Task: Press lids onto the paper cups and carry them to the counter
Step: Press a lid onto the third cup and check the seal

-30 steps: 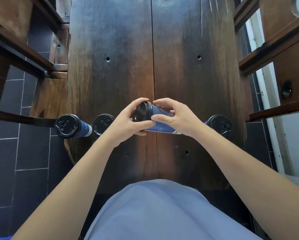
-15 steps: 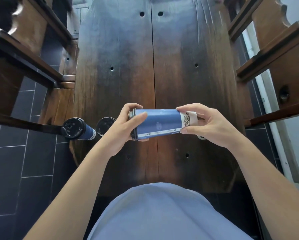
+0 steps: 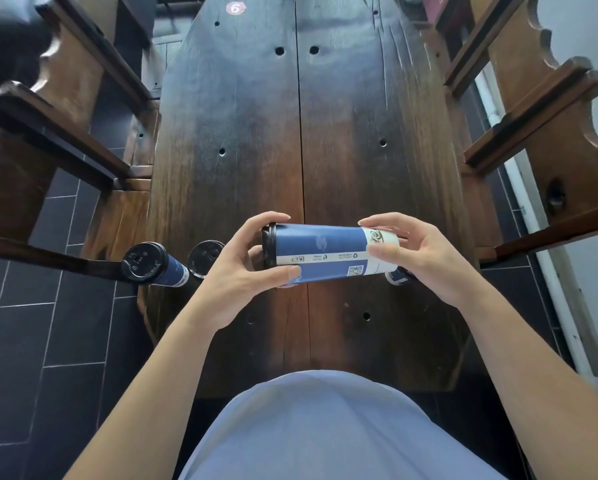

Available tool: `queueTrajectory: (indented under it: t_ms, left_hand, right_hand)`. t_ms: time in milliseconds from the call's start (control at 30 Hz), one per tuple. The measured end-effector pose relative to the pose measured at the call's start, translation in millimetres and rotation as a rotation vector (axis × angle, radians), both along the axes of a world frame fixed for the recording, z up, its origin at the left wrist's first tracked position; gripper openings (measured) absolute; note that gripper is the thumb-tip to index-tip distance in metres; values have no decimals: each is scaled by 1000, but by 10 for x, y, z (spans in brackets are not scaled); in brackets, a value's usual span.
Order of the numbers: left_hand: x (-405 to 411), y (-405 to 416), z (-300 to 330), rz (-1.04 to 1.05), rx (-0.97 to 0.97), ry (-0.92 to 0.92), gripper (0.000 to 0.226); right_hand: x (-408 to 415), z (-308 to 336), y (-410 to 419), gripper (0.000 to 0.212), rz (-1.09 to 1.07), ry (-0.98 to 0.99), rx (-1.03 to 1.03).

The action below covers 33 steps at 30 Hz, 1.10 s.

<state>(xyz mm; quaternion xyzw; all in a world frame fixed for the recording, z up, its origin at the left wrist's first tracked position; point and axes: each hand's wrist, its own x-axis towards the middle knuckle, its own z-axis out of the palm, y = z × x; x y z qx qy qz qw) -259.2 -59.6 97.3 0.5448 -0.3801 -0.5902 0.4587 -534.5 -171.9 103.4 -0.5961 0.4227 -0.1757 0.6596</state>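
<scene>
I hold the cup (image 3: 328, 252) on its side between both hands, above the table (image 3: 325, 133) and level with its near end. My left hand (image 3: 242, 268) curls round the lidded end: fingers over the top, thumb underneath along the blue wall, palm against the black lid (image 3: 269, 247), which sits on the rim. My right hand (image 3: 425, 261) pinches the white-banded base end, fingers above, thumb on the side facing me. The cup runs left to right, lid to my left, with a pale printed strip and a small code square turned toward me.

Just under the base end, a bit of another cup (image 3: 399, 276) peeps out by my right thumb; I cannot tell how it lies. To my left, at the table's edge, stand two more lidded cups: the far-left cup (image 3: 152, 264), its blue wall showing, and a middle cup (image 3: 203, 258) just beside my left hand, only its black lid visible.

The table is dark wood with a seam down the middle and small round holes. Wooden chairs (image 3: 65, 109) flank it on both sides over dark floor tiles (image 3: 41, 341). My pale blue garment (image 3: 325, 427) fills the bottom of the view.
</scene>
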Motion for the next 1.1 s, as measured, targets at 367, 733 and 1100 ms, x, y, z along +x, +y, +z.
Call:
queueTrajectory:
  t_ms: [367,733,1100]
  left_hand:
    - [-77,51,83,45,-11,6,71]
    - [-58,61,152,41,-52,-49,72]
    - [-25,59,113,38,68,-12,60]
  right_hand:
    - [23,92,40,55,108,-36,-89]
    - [54,178,77,58,78,-34,-39]
    - [36,187,76,61,109,-33,-127]
